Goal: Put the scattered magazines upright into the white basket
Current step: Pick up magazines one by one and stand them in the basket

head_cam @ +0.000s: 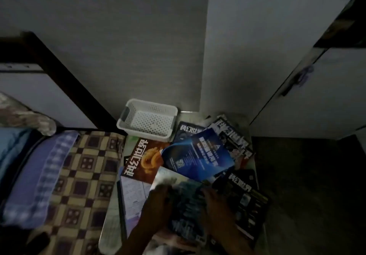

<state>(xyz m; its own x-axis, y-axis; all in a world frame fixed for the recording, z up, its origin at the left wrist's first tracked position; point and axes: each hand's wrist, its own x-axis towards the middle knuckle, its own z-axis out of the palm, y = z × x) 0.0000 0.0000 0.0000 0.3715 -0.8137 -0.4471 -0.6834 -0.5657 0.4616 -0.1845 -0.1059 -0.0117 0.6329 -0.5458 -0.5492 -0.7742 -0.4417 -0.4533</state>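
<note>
The white basket (148,119), well beyond the left hand (158,197), looks like matt moulded plastic, its floor and walls pierced with small holes. The magazines are paper with glossy covers: the blue magazine (198,155) just beyond both hands throws back a bright sheen, the brown magazine (144,159) beyond the left hand shines less, and the dark magazine (245,197) beside the right hand (215,199) looks slick. The grey-green magazine (184,201) under both hands is blurred, its finish unclear. Left of the left hand, the checked bedcover (79,175) is soft woven cloth, matt. The wall (118,46) beyond the basket looks matt and finely textured.
</note>
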